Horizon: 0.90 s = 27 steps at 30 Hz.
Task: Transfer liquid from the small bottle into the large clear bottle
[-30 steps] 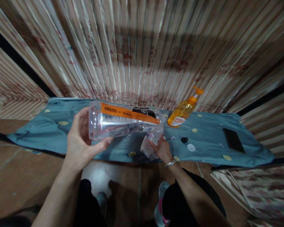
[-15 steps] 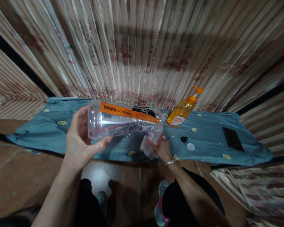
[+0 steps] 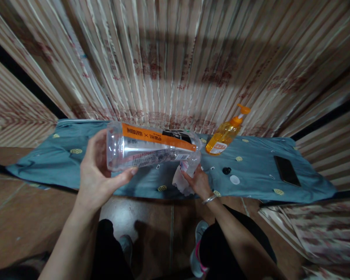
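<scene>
My left hand [image 3: 97,171] is wrapped around the base of a large clear plastic bottle [image 3: 148,149] with an orange and silver label. The bottle lies nearly level in the air, its neck end pointing right and slightly down. Below that end, my right hand [image 3: 198,182] grips a small clear bottle [image 3: 189,165] with a small printed label. The two bottles meet or overlap in view near their necks; whether they touch I cannot tell. A pale, translucent thing with a wavy edge [image 3: 181,182] shows under the small bottle, its kind unclear.
An orange pump bottle [image 3: 221,138] stands toward the back of the blue cloth-covered table [image 3: 76,167]. Right of my right hand lie a small black object [image 3: 226,171], a white disc [image 3: 235,179] and a dark phone [image 3: 287,171]. A striped curtain [image 3: 175,70] hangs behind.
Almost nothing differs. The large bottle and my left hand sit very slightly further left and up; both hands keep their holds.
</scene>
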Tool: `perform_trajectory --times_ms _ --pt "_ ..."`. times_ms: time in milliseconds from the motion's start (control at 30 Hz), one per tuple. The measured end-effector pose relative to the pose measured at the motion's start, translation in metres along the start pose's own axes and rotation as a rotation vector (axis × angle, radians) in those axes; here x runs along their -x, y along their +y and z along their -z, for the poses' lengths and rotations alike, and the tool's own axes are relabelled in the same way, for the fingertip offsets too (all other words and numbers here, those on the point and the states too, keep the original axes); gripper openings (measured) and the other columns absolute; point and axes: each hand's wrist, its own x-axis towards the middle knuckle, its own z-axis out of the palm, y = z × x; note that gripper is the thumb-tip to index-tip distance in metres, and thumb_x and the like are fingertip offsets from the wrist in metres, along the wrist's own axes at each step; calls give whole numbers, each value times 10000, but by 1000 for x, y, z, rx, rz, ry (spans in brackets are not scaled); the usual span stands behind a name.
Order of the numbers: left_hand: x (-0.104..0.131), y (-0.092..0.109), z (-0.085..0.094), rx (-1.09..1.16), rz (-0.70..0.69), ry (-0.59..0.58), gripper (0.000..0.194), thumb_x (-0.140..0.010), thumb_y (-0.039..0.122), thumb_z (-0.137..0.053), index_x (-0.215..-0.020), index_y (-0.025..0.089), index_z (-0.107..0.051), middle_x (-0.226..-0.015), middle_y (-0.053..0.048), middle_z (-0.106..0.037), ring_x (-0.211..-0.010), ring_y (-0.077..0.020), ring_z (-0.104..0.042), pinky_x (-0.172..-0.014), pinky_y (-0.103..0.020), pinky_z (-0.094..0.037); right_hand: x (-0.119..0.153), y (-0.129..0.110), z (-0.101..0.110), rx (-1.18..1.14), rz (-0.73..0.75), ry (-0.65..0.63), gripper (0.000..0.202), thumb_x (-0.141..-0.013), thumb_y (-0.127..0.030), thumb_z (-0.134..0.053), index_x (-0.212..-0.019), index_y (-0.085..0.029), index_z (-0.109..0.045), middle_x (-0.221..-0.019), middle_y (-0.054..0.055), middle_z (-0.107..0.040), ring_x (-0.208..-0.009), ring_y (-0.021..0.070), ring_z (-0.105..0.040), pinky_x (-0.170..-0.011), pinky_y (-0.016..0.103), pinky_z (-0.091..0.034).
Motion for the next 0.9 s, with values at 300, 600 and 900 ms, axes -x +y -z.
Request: perform_trajectory --times_ms 300,600,900 --pt "1 1 -1 11 15 7 937 -545 387 -1001 -1391 225 -633 -1334 -110 -702 -1211 -290 -699 -961 -396 -644 0 0 1 -8 -5 -12 613 -944 -633 -615 -1264 -112 -566 -1046 198 -785 -921 326 -783 -757 380 -584" --pt "0 1 0 2 21 4 938 -525 349 -1005 -1383 227 -648 -1333 -105 -711 -1208 -290 -703 -938 -391 -653 -1 -1 1 -16 -15 -22 648 -935 -641 -610 -1279 -93 -568 -1080 211 -780 -970 340 -779 -804 403 -592" --pt "0 0 1 14 18 -5 925 -542 355 -998 -1385 243 -634 -1347 -98 -694 -1217 -304 -695 -950 -428 -653 -1 -1 2 -15 -9 -24 619 -935 -620 -625 -1273 -106 -562 -1067 203 -785 -944 332 -784 -777 387 -589"
